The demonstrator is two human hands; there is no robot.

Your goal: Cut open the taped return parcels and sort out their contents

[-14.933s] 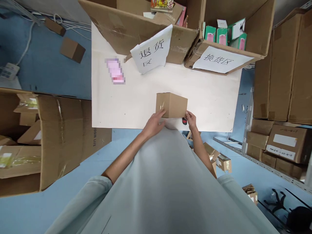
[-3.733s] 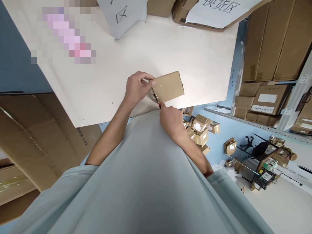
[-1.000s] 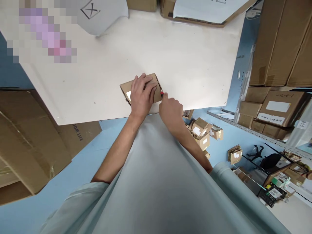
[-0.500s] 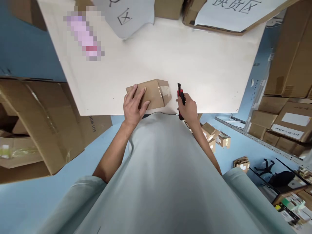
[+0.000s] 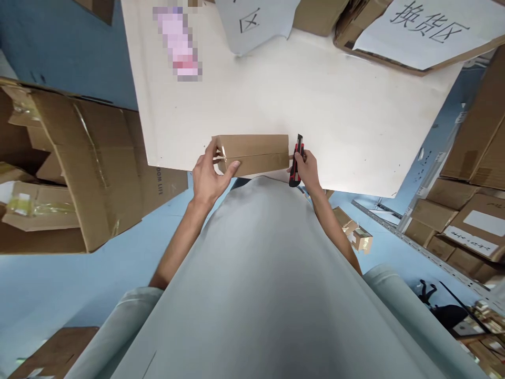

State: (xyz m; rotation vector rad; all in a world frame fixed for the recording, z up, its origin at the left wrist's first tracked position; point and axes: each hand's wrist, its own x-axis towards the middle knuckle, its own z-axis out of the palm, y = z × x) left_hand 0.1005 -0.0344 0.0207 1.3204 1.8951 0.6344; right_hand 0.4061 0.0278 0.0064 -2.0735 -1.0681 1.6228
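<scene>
A small brown cardboard box lies lengthwise at the near edge of the white table. At its left end my left hand grips it, thumb on the near face and fingers around the far left corner. My right hand is closed round a red and black box cutter, its tip pointing away from me. The cutter is just past the box's right end; some right fingers reach toward that end, and I cannot tell whether they touch it.
Cardboard boxes with handwritten paper signs stand along the table's far side. A blurred pink item lies at the far left. A large open carton is left of the table; stacked boxes fill a rack on the right.
The box has been turned, so its taped end no longer faces right and a seamed long side shows. My left hand has shifted to its left end. The view has also swung.
</scene>
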